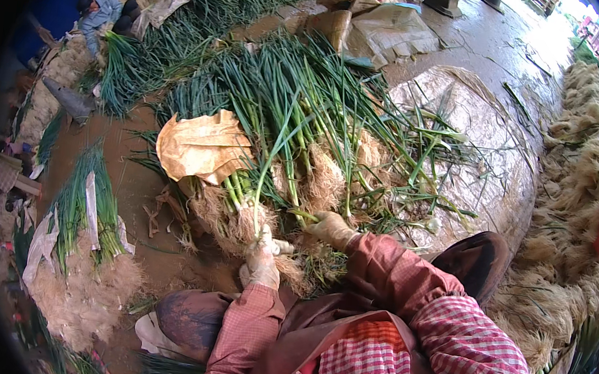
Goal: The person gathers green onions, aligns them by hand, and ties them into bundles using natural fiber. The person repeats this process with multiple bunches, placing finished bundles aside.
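Note:
Before me lies a heap of green onions (290,110), their pale roots toward me and their green leaves pointing away. My left hand (261,262), in a pale glove, is closed around the lower end of a single green onion (259,194), whose long leaves stand up over the heap. To its right, my right hand (332,230), gloved too, pinches a short yellow-green leaf (305,215). Root tufts (294,273) and leaf scraps hang or lie below and between the hands. A tan sheet (203,145) covers part of the heap at the left.
A tied green onion bundle (94,210) lies at left on the wet floor (138,117). Stacked onions with roots outward form a long row (573,213) at right. A pale sheet (476,150) bears trimmed leaves. Sacks (385,27) lie beyond, and another person (100,13) works at upper left.

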Tool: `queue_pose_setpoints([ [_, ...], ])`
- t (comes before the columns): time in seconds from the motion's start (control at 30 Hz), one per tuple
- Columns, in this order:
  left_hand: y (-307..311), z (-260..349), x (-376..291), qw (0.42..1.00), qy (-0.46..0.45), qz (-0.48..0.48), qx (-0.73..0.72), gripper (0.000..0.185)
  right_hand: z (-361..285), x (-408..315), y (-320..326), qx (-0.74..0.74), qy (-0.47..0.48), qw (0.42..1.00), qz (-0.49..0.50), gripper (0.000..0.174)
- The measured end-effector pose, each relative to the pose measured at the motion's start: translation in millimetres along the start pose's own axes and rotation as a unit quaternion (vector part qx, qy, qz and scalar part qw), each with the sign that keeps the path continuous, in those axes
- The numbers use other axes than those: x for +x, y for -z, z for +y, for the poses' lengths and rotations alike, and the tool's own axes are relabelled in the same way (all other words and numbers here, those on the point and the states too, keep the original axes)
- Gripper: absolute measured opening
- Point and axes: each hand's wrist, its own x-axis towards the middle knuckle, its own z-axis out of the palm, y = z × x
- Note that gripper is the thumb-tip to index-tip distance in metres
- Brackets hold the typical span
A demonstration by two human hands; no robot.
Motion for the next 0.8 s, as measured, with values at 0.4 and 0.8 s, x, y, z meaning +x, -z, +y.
queue_pose_setpoints([
  [0.4, -5, 6, -43, 0.997, -0.011, -0.082, 0.001, 0.027, -125, -55, -24, -0.356, 0.250, 0.888, 0.150, 0.033],
  [0.8, 2, -16, -30, 0.940, 0.079, -0.144, -0.300, 0.026, -93, -100, -78, -0.411, 0.231, 0.879, -0.073, 0.022],
])
